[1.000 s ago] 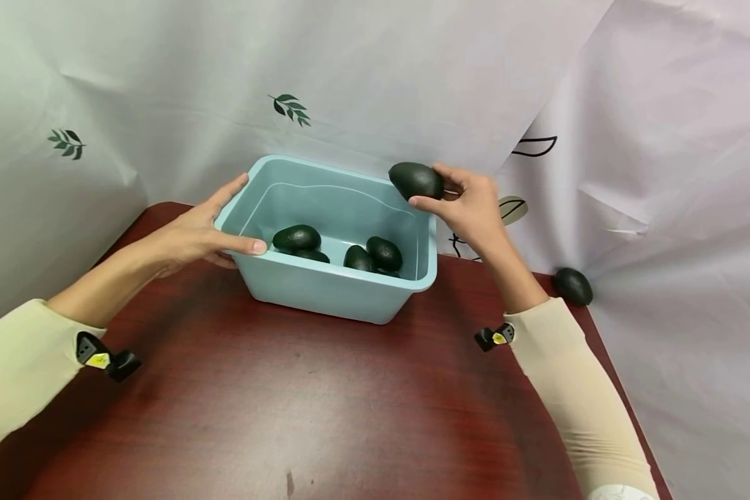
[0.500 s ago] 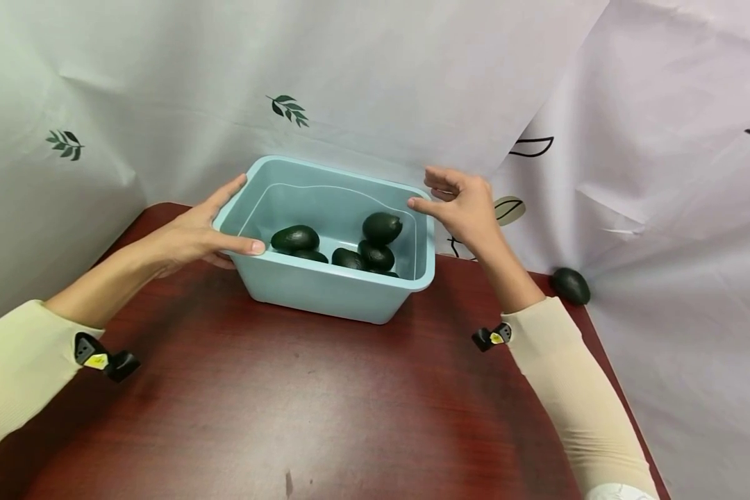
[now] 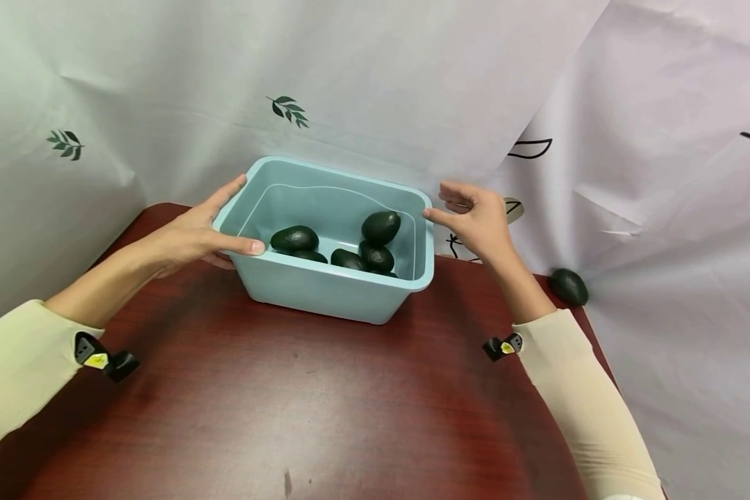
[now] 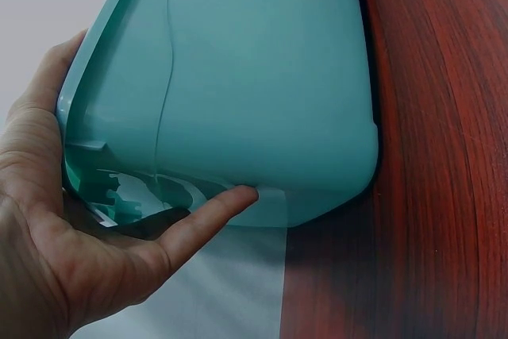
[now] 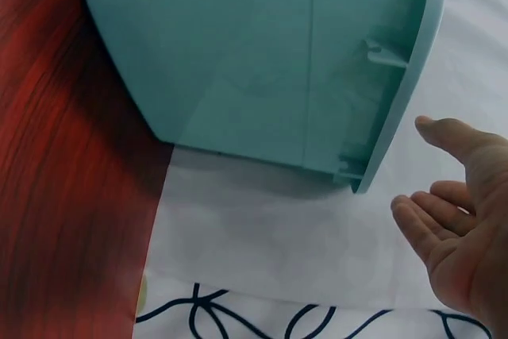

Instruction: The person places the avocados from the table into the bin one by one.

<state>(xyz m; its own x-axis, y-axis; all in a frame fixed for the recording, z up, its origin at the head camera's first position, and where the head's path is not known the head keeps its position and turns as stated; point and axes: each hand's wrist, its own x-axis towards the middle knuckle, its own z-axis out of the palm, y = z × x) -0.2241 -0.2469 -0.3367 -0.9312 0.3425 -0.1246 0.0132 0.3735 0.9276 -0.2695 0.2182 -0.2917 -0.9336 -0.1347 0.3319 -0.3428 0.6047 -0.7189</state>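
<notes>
A light-blue plastic bin (image 3: 325, 292) sits on the table with several dark green avocados (image 3: 295, 238) inside. The uppermost avocado (image 3: 381, 227) rests on another near the bin's right end. My left hand (image 3: 190, 232) holds the bin's left end, thumb along the front rim and fingers around the side. In the left wrist view, a fingertip (image 4: 246, 194) touches the outer wall. Just beyond the right rim, my right hand (image 3: 478, 215) hovers with nothing in it, thumb and fingers apart. The right wrist view has this hand (image 5: 468, 212) beside the bin's rim.
One more avocado (image 3: 567, 287) lies at the table's right edge against the curtain. The reddish-brown table (image 3: 325, 403) extends in front of the bin. A white patterned curtain (image 3: 375, 83) stands close behind it.
My right hand let go of an avocado, which dropped onto the others at the bin's right end. That hand then moved rightward, off the bin. The left hand stayed in place.
</notes>
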